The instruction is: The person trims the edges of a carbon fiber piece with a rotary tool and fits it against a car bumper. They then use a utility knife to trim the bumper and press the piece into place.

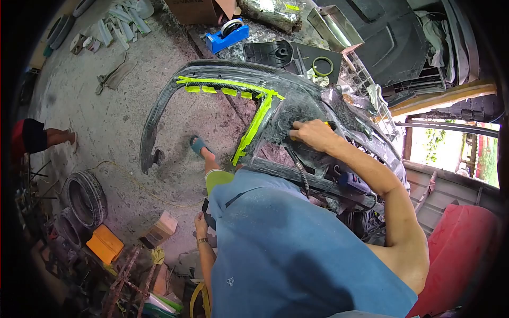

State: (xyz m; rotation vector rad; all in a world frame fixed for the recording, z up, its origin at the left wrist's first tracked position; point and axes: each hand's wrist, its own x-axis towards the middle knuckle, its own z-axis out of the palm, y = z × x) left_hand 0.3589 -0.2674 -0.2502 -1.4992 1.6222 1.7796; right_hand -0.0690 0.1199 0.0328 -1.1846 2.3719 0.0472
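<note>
My right hand [316, 135] is closed, its curled fingers pressed to the dusty grey face of a vehicle body panel [302, 108]. Whatever the fingers hold is hidden; a small yellow-and-black piece [332, 125] shows behind the knuckles. The panel has a curved arch [154, 116] with a dark woven surface. Bright yellow-green tape [253, 127] lines its inner edge, with short tabs [209, 89] below the upper strip. Low at my side hangs my left hand [201, 225], a band on its wrist, near a black item [209, 215]; its fingers are too small to read.
Beyond the panel are a blue tape dispenser [227, 38], a green tape roll [322, 66] and a metal tin [335, 29]. A corrugated hose [300, 172] runs beside the panel. Tyres [86, 199], an orange case [105, 244] and a cardboard box [159, 229] lie left. Another person's leg [58, 135] shows at far left.
</note>
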